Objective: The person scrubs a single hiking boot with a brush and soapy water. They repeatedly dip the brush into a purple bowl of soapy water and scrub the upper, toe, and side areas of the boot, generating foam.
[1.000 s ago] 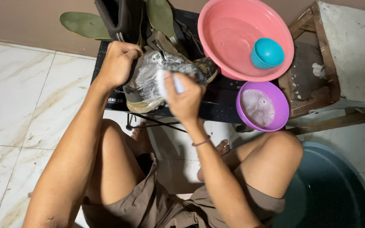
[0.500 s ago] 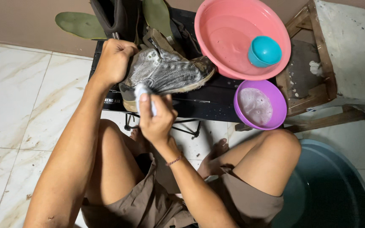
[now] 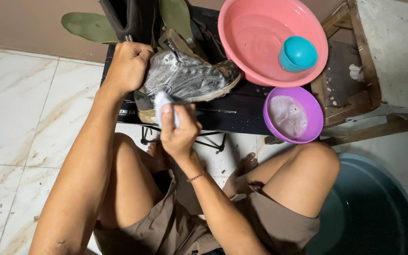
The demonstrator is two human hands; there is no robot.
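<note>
My left hand (image 3: 127,66) is fisted tight on the collar of the soapy grey boot (image 3: 187,80), pinning it on its side on the low black table (image 3: 242,111). My right hand (image 3: 179,130) is curled around a pale brush (image 3: 160,103), its head pressed against the boot's heel end. A purple bowl (image 3: 289,115) of suds sits just right, with a pink basin (image 3: 260,38) holding a teal cup (image 3: 298,53) behind it.
</note>
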